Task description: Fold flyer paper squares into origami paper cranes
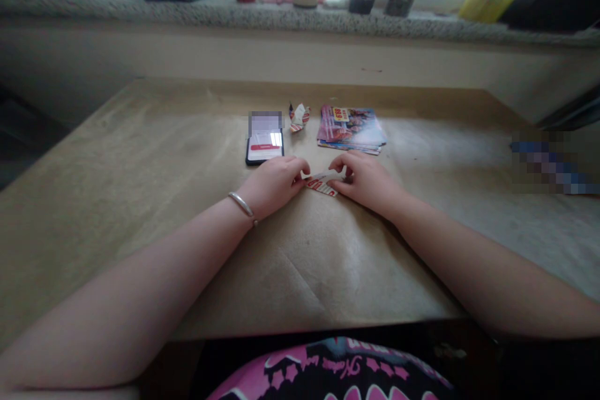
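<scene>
Quickly: phone (265,153) lay at ten o'clock from the printed paper (320,184); an outward swing of the left hand (277,182) could have nudged it. That hand pinched the paper's left end, above the tabletop (300,250); uneven pulling risked a tear or skewed crease. Right hand (368,180) pinched the right end; its knuckles, lifted, might have bumped the card stack (352,128), one o'clock.

A small piece of printed paper (321,184) is held between the fingertips of the left hand (277,182) and right hand (368,180) above a tan tabletop (300,269), with a phone (265,145), a folded paper shape (299,117) and stacked colourful cards (350,127) placed beyond.
</scene>
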### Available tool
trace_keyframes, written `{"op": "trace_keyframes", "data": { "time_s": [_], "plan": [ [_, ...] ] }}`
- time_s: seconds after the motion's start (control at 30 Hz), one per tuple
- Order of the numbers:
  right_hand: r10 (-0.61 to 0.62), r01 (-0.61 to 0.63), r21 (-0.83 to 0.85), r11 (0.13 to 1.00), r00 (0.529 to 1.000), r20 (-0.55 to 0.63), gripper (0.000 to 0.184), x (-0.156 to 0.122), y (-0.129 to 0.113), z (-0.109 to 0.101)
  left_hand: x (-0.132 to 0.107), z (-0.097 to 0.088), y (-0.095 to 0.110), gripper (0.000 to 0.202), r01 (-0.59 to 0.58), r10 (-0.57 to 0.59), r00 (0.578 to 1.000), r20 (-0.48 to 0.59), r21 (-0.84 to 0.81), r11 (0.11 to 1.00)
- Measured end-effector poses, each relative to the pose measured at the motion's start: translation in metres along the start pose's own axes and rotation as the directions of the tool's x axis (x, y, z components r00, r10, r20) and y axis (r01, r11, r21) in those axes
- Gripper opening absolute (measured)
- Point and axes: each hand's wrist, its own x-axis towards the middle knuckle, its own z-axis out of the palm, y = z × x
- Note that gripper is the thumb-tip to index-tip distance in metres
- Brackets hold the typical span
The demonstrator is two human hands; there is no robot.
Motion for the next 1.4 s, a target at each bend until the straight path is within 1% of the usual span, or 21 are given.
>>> {"op": "trace_keyframes", "data": {
  "time_s": [0.07,0.17,0.3,0.37,0.53,0.7,0.8,0.93,1.03,1.13,1.23,1.4],
  "plan": [
    [-0.021,0.02,0.02,1.0,1.0,0.013,0.011,0.001,0.0,0.0,0.0,0.001,-0.001,0.016,-0.004,0.005,1.0,0.003,-0.004,1.0],
    [-0.046,0.044,0.031,0.999,0.998,0.039,0.007,0.0,-0.002,0.0,0.0,0.004,-0.004,0.022,-0.049,0.048,0.999,-0.023,-0.005,0.999],
    [-0.124,0.123,0.018,0.992,0.99,0.06,0.008,0.0,-0.006,-0.001,0.001,0.007,-0.006,0.016,-0.135,0.135,0.99,-0.033,0.005,0.991],
    [-0.15,0.151,-0.003,0.989,0.986,0.067,0.008,0.0,-0.008,-0.001,0.001,0.007,-0.005,0.017,-0.148,0.148,0.989,-0.017,0.026,0.989],
    [-0.141,0.144,-0.049,0.988,0.988,0.067,0.009,0.0,-0.011,-0.001,0.002,0.003,0.0,0.018,-0.132,0.128,0.991,0.037,0.115,0.985],
    [-0.089,0.096,-0.085,0.992,0.992,0.088,0.008,0.001,-0.01,-0.003,0.0,-0.004,0.003,0.018,-0.065,0.045,0.994,0.095,0.225,0.972],
    [-0.077,0.088,-0.093,0.992,0.99,0.115,0.008,0.002,-0.009,-0.005,-0.003,-0.007,0.005,0.018,-0.033,0.005,0.996,0.094,0.295,0.955],
    [-0.046,0.07,-0.16,0.985,0.988,0.148,0.009,0.001,-0.009,-0.01,-0.004,-0.009,0.007,0.018,-0.034,0.002,0.996,0.091,0.348,0.937],
    [-0.007,0.05,-0.238,0.97,0.984,0.177,0.011,0.0,-0.009,-0.014,-0.003,-0.008,0.008,0.018,-0.034,0.0,0.996,0.092,0.364,0.931],
    [-0.013,0.07,-0.284,0.956,0.98,0.197,0.012,-0.001,-0.01,-0.015,-0.003,-0.008,0.008,0.017,-0.027,-0.005,0.996,0.093,0.345,0.938],
    [-0.036,0.091,-0.28,0.956,0.98,0.197,0.011,0.0,-0.009,-0.014,-0.002,-0.007,0.007,0.016,-0.026,-0.003,0.996,0.091,0.323,0.946],
    [-0.034,0.087,-0.238,0.967,0.976,0.217,0.01,0.0,-0.006,-0.017,-0.002,-0.007,0.007,0.014,-0.012,-0.012,0.997,0.078,0.297,0.955]
  ]
}}
